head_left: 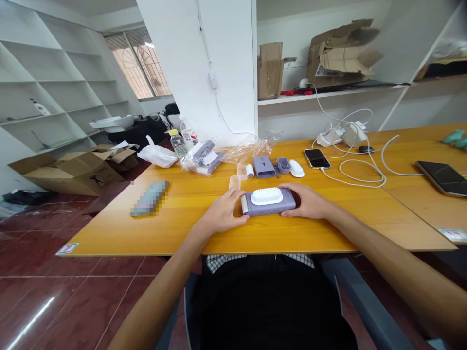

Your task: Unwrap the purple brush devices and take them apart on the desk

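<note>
A purple cleaning brush (270, 209) lies flat near the table's front middle, its white oval bristle pad facing up. My left hand (224, 211) grips its left end, where a pale roller shows. Around its right end curl the fingers of my right hand (306, 200). Just beyond stand a hollow purple case (264, 166), a small white roll (250, 170) and two clear pinkish trays, one being the near tray (234, 182). A purple oval cup (283, 166) and a white oval piece (296, 168) sit to the right of the case.
Plastic-wrapped purple items (207, 158) and a bottle (177, 144) stand at the back left. A pixelated flat object (149, 198) lies left. A phone (317, 159) with white cables (359, 184) and a dark tablet or phone (443, 177) occupy the right.
</note>
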The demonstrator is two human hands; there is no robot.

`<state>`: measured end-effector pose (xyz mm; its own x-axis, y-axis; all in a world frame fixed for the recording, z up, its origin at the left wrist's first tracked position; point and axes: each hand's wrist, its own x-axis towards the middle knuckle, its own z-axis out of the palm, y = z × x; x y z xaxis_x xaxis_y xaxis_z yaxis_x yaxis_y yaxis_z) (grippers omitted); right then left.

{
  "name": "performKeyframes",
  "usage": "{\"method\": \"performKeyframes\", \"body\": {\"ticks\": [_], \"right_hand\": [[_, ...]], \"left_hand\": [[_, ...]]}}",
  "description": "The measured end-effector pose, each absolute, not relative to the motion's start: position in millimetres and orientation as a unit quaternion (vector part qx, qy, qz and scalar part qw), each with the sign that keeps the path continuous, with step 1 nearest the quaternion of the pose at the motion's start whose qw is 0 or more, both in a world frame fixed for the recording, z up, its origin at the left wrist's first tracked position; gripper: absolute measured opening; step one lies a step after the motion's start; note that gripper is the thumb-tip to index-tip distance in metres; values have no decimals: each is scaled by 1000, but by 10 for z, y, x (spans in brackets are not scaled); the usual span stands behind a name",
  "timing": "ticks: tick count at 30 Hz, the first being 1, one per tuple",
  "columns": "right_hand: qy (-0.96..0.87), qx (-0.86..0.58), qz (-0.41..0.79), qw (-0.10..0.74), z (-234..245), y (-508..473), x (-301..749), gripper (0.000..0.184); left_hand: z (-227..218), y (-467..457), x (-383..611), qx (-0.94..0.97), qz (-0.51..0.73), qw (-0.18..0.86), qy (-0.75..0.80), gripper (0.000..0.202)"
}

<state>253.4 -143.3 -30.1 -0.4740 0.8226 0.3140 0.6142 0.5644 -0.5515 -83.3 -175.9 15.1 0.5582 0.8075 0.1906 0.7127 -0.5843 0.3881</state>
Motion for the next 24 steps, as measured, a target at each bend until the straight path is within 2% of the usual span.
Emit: {"method": "performKeyframes", "body": {"ticks": [9, 24], "right_hand": [[-839, -431, 181, 280, -302, -1422, 2547, 85], [-840, -422, 192, 281, -309, -1416, 2558, 83]], "left_hand": [[112, -1713, -893, 878, 185, 163, 411, 63], [91, -1719, -900, 892, 155, 153, 396, 76]]}}
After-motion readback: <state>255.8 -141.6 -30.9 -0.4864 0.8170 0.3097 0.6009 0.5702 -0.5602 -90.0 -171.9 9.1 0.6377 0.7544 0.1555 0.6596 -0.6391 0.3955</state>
